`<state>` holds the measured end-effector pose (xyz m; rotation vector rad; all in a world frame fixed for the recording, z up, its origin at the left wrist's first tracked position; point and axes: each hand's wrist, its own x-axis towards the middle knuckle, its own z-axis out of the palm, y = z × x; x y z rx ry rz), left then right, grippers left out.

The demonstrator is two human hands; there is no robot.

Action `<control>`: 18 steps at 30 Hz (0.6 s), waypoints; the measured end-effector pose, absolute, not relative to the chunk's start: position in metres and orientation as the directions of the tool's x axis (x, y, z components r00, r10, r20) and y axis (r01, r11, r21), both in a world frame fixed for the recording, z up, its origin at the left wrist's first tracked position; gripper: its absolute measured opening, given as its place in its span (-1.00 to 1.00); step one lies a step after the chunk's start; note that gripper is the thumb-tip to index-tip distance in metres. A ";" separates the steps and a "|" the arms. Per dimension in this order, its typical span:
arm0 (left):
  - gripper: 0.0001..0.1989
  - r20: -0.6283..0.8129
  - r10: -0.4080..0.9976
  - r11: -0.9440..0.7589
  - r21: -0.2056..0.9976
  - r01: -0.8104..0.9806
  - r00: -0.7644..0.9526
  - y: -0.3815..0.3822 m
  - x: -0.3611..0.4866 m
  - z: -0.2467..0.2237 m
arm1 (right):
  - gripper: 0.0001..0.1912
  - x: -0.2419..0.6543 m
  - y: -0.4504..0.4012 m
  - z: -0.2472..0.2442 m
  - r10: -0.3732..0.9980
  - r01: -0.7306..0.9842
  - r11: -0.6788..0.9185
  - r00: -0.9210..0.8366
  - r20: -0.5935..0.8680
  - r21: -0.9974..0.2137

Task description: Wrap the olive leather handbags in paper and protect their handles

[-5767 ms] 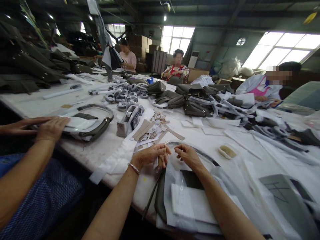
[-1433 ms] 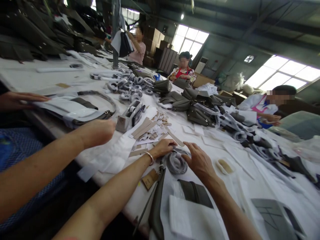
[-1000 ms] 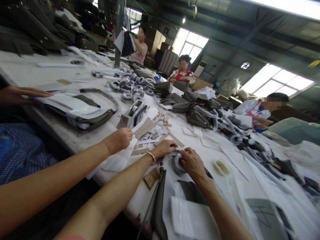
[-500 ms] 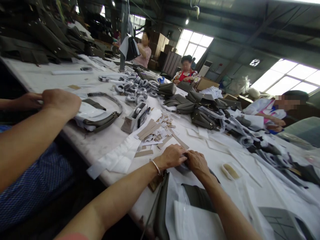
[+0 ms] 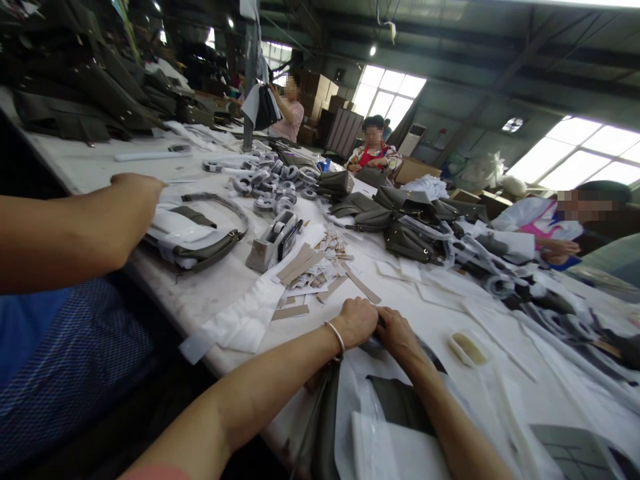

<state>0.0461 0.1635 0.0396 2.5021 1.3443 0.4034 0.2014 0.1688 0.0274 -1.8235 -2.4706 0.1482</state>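
Two hands (image 5: 357, 322) (image 5: 396, 330) meet beyond the cut-off bag (image 5: 400, 403), their fingertips mostly hidden.

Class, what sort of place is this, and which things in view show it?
Likely a bag factory's packing area: dark bags lie heaped on a long white worktable, a tape dispenser stands there too, and the nearest bag is partly covered in white sheeting.

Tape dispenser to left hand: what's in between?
Tan card strips and a heap of small pieces, seen in the head view.
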 end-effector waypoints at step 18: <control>-0.71 0.165 0.865 -0.498 0.407 0.766 0.474 0.169 0.044 0.028 | -0.61 0.196 0.206 0.059 0.992 0.882 0.097 -0.123 -0.026 -0.461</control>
